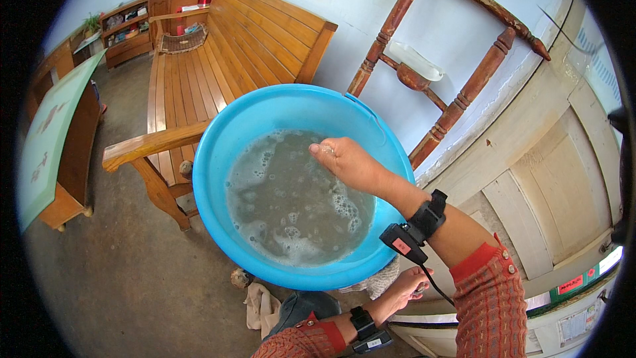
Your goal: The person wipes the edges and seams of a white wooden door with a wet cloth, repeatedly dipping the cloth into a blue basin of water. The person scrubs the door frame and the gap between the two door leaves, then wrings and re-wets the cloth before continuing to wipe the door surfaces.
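A large light-blue plastic basin (213, 238) holds cloudy grey water (298, 184) with patches of suds (346, 211). My right hand (350, 163) is above the water near the basin's middle, its fingers curled and wet, a little foam by the thumb. Whatever might lie inside that fist is hidden. Outside the basin, at its lower right, my left hand (411, 283) has bent fingers beside a grey knitted cloth (380, 281); a small dark patch shows between them, too unclear to name. Both wrists wear black straps with small devices, and a cable hangs from the right one.
A slatted wooden bench (184, 84) stands behind and left of the basin. Red-brown turned chair posts (447, 119) rise at the right, beside a panelled door (546, 179). A pale-green-topped table (54, 134) is far left. Beige cloth (261, 306) hangs below the basin by my knee (308, 306).
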Available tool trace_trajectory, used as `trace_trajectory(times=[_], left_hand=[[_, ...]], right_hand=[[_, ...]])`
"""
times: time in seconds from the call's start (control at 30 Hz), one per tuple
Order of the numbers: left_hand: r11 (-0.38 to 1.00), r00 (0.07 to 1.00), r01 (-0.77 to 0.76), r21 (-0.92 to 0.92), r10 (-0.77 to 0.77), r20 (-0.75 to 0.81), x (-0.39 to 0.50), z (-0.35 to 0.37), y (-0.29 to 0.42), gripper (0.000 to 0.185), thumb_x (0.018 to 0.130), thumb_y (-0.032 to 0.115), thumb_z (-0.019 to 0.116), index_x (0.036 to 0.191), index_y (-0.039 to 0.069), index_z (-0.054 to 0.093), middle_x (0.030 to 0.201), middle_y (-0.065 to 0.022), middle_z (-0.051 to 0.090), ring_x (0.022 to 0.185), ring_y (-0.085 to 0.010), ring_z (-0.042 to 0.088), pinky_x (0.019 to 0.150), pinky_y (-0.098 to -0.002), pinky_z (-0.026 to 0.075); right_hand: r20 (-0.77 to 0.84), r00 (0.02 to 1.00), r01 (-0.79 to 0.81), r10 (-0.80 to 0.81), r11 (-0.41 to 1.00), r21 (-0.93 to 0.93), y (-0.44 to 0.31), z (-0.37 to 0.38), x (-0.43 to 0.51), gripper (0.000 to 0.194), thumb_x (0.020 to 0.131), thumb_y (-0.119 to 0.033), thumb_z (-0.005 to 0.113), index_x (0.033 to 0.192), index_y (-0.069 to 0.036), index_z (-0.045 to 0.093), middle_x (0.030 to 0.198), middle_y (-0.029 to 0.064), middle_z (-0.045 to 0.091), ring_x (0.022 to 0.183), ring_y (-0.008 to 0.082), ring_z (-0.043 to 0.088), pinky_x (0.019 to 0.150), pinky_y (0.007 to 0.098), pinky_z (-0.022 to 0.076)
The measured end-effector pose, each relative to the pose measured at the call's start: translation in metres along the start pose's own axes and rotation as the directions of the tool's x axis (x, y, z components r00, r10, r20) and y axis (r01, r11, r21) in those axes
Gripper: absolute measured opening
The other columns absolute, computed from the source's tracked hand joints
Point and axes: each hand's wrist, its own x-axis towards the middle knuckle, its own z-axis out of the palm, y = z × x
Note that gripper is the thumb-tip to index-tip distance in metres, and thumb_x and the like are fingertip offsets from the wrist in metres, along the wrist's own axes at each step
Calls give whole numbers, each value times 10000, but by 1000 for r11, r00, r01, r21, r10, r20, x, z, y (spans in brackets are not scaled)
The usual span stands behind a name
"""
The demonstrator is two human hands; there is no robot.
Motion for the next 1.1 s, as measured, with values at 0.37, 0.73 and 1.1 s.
trace_trajectory(times=[0.37,0.73,1.1], left_hand=[[1000,999,-14,3,14,-44,-6,6,4,107,875,279,604,923,189,572,704,82,507,643,-29,467,633,-266,380],[1000,999,1,5,0,-51,-4,5,3,95,871,210,580,956,175,560,851,78,551,757,-48,522,669,-267,407],[1000,998,-4,14,5,-59,-1,5,0,102,861,234,592,932,180,542,852,79,553,760,-44,522,664,-288,399]], right_hand=[[2,996,-93,93,996,3,-9,-3,-3,394,974,-372,424,795,-29,502,662,17,449,605,126,423,598,310,413],[232,928,-372,292,697,613,1,-24,-16,505,854,-326,651,1225,-50,446,1086,72,571,989,170,573,869,328,463],[22,869,-331,495,548,768,13,-26,-17,284,782,-395,735,836,-159,587,791,-18,554,719,104,508,681,314,469]])
